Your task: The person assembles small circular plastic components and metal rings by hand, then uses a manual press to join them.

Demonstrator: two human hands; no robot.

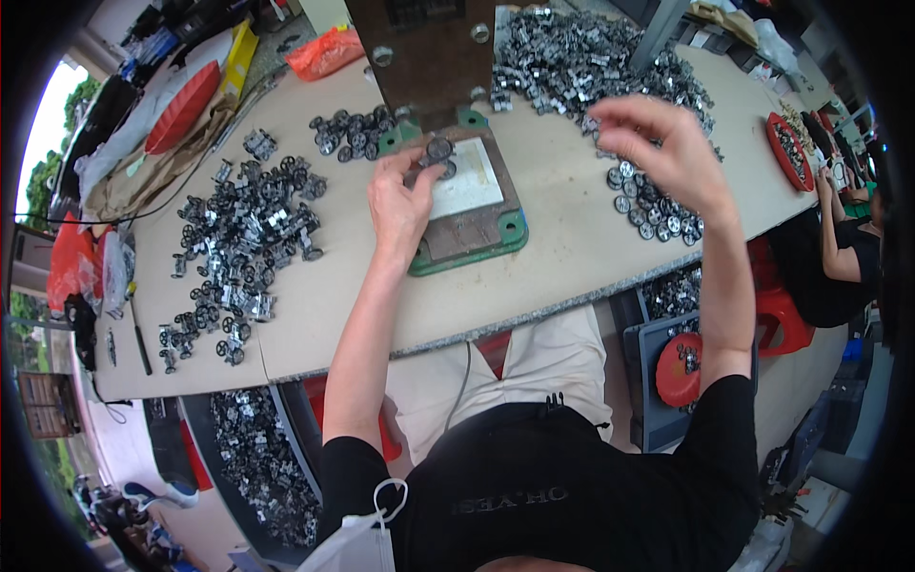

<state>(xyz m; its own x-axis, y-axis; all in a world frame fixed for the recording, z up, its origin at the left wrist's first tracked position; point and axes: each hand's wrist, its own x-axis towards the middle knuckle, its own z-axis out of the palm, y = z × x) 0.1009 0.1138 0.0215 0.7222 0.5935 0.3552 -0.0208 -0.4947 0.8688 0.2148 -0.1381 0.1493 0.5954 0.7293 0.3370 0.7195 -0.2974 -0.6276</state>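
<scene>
My left hand (400, 202) is closed, thumb and fingers pinching a small dark wheeled part (439, 151). It holds the part over the pale metal plate (470, 181) on the green-edged base (474, 252) of a press. My right hand (667, 148) is raised over the right side of the table, its fingers bent and apart from the thumb, with nothing visible between them. Below it lie several small black wheels with silvery spokes (658, 212). A large heap of metal brackets (562, 59) spreads behind that hand.
Wheeled metal assemblies (243, 224) are heaped on the left of the table (334, 315). More black wheels (348, 133) lie left of the press column (426, 57). Full bins (262, 458) stand below the table edge. Another person (839, 243) sits at the far right.
</scene>
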